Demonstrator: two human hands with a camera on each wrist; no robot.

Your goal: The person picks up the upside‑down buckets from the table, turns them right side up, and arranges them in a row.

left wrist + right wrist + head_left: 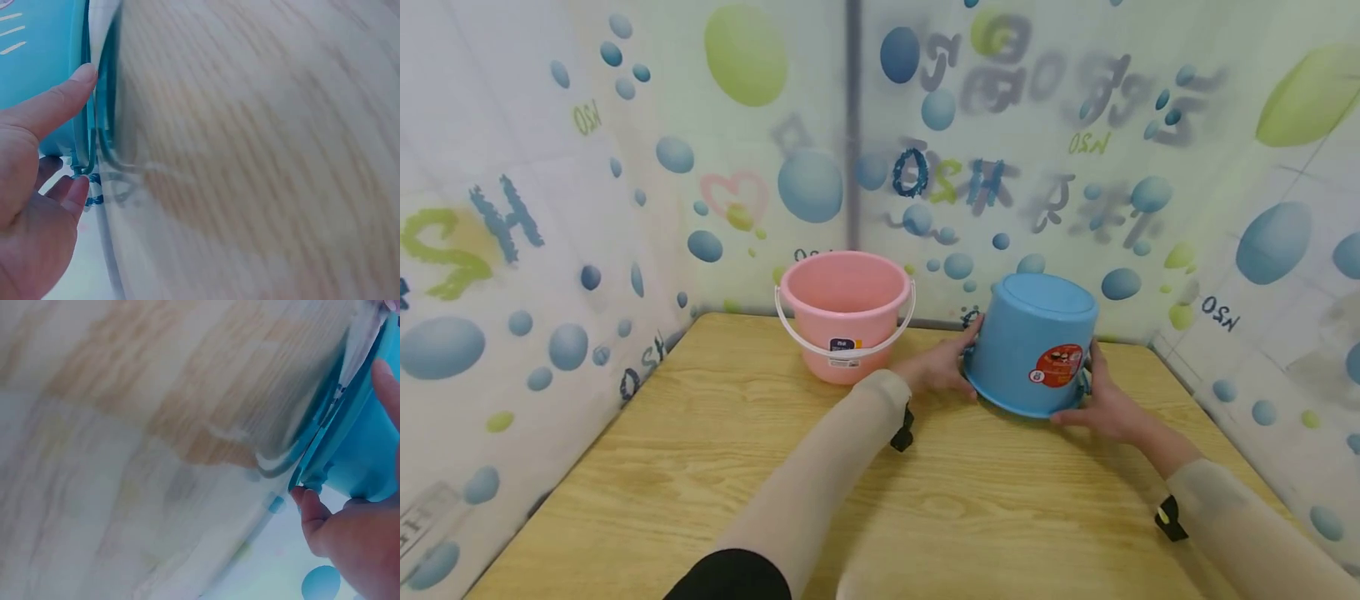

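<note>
A blue bucket [1037,333] is upside down and slightly tilted at the right of the table, its base up and a red round sticker on its side. My left hand [943,362] grips it low on the left, thumb on the rim in the left wrist view, where the hand [37,200] has its other fingers bent by the rim's end. On the opposite side my right hand [1112,404] holds the rim, fingertips at its edge in the right wrist view. The bucket's rim [350,419] is close to the tabletop; whether it touches, I cannot tell.
A pink bucket [850,333] stands upright at the back, left of the blue one, its white handle [805,342] hanging across the front. The wooden table [700,433] meets a curtain [745,150] printed with bubbles and letters behind and at both sides.
</note>
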